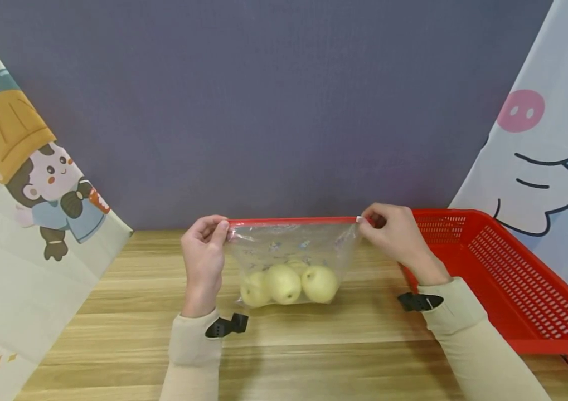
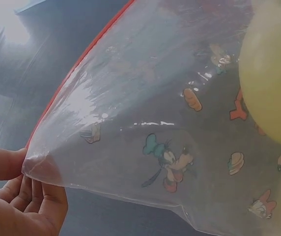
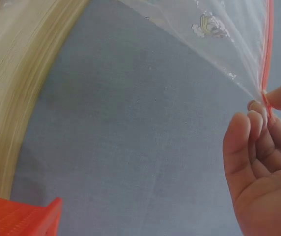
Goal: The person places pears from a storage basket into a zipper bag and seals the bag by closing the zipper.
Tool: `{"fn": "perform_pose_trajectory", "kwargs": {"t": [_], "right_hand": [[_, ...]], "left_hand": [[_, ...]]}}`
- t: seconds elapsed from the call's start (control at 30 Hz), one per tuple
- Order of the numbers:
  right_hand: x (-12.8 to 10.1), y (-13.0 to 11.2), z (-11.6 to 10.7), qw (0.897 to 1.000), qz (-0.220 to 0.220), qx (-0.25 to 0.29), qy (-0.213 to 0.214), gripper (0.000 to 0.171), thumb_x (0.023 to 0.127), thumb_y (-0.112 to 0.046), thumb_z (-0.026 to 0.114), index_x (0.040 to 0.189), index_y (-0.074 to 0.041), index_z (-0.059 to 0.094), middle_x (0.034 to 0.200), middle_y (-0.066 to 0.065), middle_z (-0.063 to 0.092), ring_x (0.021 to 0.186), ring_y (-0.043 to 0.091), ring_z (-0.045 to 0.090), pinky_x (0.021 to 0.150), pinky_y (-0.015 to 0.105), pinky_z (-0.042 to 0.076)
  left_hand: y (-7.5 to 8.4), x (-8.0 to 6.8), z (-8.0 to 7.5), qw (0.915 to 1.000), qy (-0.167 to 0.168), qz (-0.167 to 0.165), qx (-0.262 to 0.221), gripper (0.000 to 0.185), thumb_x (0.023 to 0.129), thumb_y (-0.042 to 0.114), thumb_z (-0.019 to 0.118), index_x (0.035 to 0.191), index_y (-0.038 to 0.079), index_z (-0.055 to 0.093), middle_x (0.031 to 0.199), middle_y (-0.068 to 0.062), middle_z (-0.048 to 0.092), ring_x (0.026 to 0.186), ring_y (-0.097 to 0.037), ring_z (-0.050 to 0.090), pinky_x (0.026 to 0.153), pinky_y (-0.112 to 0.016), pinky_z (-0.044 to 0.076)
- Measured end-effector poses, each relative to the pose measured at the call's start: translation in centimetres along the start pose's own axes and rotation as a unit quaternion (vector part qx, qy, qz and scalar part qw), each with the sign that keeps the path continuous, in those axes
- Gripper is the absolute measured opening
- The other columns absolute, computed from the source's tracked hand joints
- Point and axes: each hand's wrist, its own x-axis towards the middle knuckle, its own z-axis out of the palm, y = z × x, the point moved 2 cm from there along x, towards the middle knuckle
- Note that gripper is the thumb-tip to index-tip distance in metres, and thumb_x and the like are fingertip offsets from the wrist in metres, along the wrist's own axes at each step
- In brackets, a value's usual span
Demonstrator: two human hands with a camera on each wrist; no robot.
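Head camera first: the left hand (image 1: pixel 203 262) is pinching one end of the red zip strip (image 1: pixel 294 221) of a clear plastic bag (image 1: pixel 291 250), and the right hand (image 1: pixel 396 236) is pinching the other end, so the bag is hanging between them just above the wooden table (image 1: pixel 113 334). Pale yellow fruits (image 1: pixel 289 283) are sagging in its bottom, below both hands. A red basket (image 1: pixel 509 278) is sitting just beyond the right hand. I judge the film soft, slippery and easily stretched, with the fruit making it bottom-heavy; the stiffer strip at the corners looks the safest hold.

Left wrist camera: the fingers (image 2: pixel 30 194) are curling round the bag's corner (image 2: pixel 37 164), thumb pressing from the other side. The film (image 2: pixel 145 113) is spreading away from the hand, glossy, printed with small cartoon figures, a fruit (image 2: pixel 270 73) bulging at its far side.

Right wrist camera: fingertips (image 3: pixel 258 118) and thumb are nipping the end of the red strip (image 3: pixel 267 54), the thin film fanning up and away from the hand.
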Motion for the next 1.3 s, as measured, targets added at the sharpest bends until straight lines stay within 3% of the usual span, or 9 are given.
{"fn": "perform_pose_trajectory", "kwargs": {"t": [0.2, 0.33, 0.53, 0.63, 0.87, 1.07, 1.3], "right_hand": [[0.0, 0.2, 0.3, 1.0, 0.01, 0.009, 0.012, 0.013, 0.09, -0.011, 0.065, 0.082, -0.011, 0.074, 0.07, 0.0, 0.064, 0.061, 0.017, 0.054, 0.054, 0.028, 0.046], [0.1, 0.4, 0.8, 0.998, 0.047, 0.037, 0.017, 0.012, 0.091, -0.012, 0.065, 0.086, -0.01, 0.075, 0.074, 0.001, 0.068, 0.065, 0.018, 0.057, 0.057, 0.026, 0.046], [0.4, 0.6, 1.4, 0.981, 0.119, 0.152, -0.005, 0.016, 0.098, -0.014, 0.064, 0.099, -0.001, 0.074, 0.085, 0.013, 0.073, 0.069, 0.023, 0.068, 0.063, 0.024, 0.058], [0.6, 0.7, 1.6, 0.974, 0.134, 0.18, -0.003, 0.019, 0.099, -0.015, 0.064, 0.101, 0.002, 0.073, 0.085, 0.017, 0.072, 0.068, 0.025, 0.069, 0.062, 0.025, 0.058], [1.5, 1.1, 1.7, 0.972, 0.152, 0.179, 0.006, 0.023, 0.099, -0.02, 0.065, 0.102, 0.001, 0.074, 0.088, 0.017, 0.071, 0.068, 0.016, 0.067, 0.063, 0.024, 0.058], [2.7, 1.9, 1.8, 0.973, 0.163, 0.165, 0.003, 0.023, 0.1, -0.018, 0.062, 0.104, 0.001, 0.073, 0.087, 0.018, 0.071, 0.066, 0.014, 0.067, 0.062, 0.025, 0.057], [4.0, 2.6, 2.0, 0.969, 0.178, 0.169, 0.024, 0.028, 0.104, -0.024, 0.059, 0.112, 0.001, 0.071, 0.094, 0.018, 0.068, 0.082, 0.032, 0.069, 0.065, 0.025, 0.058]], "left_hand": [[-0.1, 0.1, 0.0, 1.0, 0.002, -0.008, 0.0, 0.012, 0.097, -0.008, 0.061, 0.103, -0.019, 0.06, 0.086, -0.011, 0.064, 0.072, -0.013, 0.061, 0.067, -0.021, 0.059], [-0.2, 0.2, 0.0, 0.9998, 0.002, -0.018, 0.002, 0.013, 0.098, -0.008, 0.06, 0.105, -0.018, 0.06, 0.087, -0.01, 0.063, 0.073, -0.013, 0.06, 0.068, -0.021, 0.059], [-0.6, 0.8, 0.1, 0.9994, 0.006, -0.035, -0.001, 0.011, 0.1, -0.005, 0.059, 0.105, -0.014, 0.061, 0.088, -0.01, 0.062, 0.073, -0.012, 0.061, 0.069, -0.021, 0.058], [-0.8, 1.3, 0.4, 0.9992, 0.004, -0.039, 0.008, 0.011, 0.1, -0.003, 0.059, 0.104, -0.013, 0.062, 0.088, -0.009, 0.062, 0.073, -0.013, 0.061, 0.069, -0.021, 0.058], [-0.8, 2.9, 1.2, 0.9992, -0.004, -0.024, 0.032, 0.008, 0.1, -0.004, 0.059, 0.103, -0.01, 0.063, 0.088, -0.011, 0.062, 0.071, -0.014, 0.06, 0.066, -0.023, 0.058], [-1.2, 4.6, 2.0, 0.9964, -0.022, -0.051, 0.064, 0.014, 0.103, 0.004, 0.059, 0.108, -0.007, 0.064, 0.093, -0.012, 0.062, 0.076, -0.015, 0.062, 0.07, -0.024, 0.059], [-2.0, 6.9, 3.5, 0.9947, -0.043, -0.053, 0.076, 0.016, 0.102, 0.004, 0.06, 0.11, -0.009, 0.063, 0.093, -0.011, 0.064, 0.08, -0.016, 0.066, 0.076, -0.027, 0.06]]}}
